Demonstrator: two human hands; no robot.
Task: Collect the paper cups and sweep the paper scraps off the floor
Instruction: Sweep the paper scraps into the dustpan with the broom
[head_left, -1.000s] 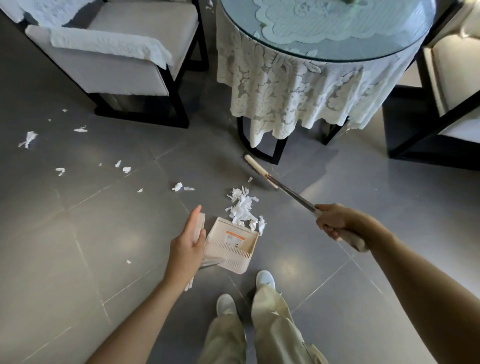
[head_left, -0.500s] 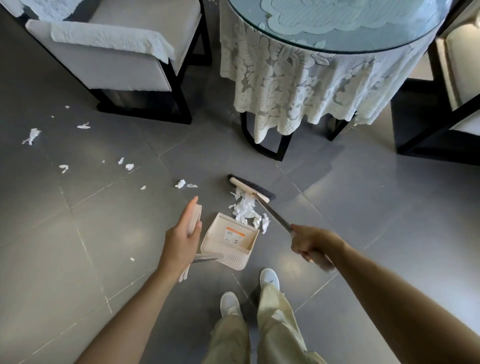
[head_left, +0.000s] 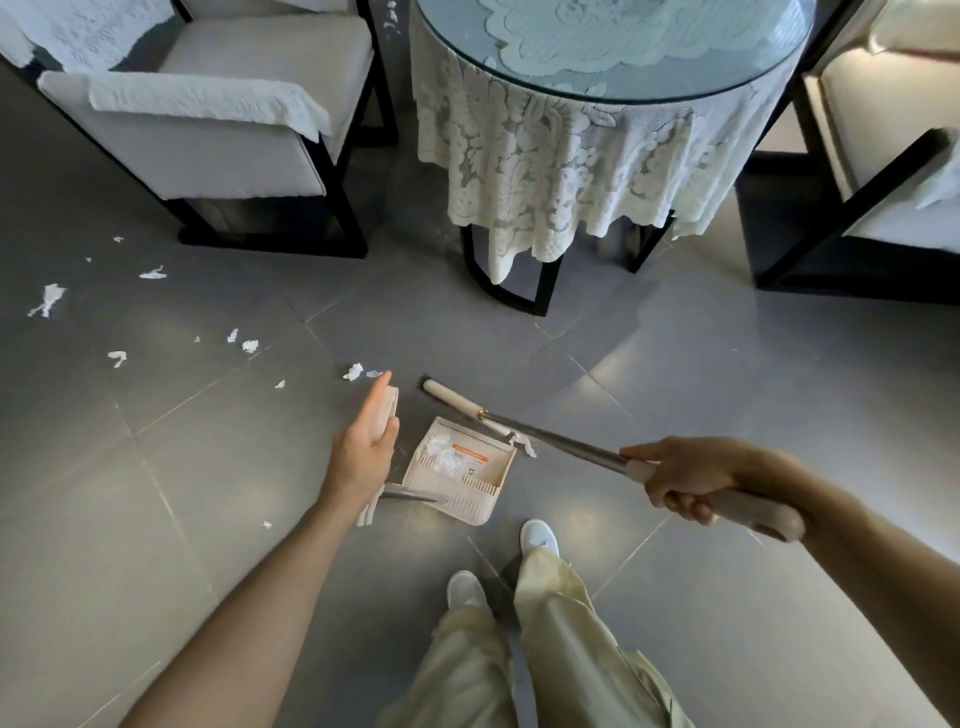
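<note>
Head view, right hand (fisted) gripping broom

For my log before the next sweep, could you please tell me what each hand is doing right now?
Left hand: holds the dustpan handle.
Right hand: grips the broom handle.

Head-worn view, steeply down toward the floor
</note>
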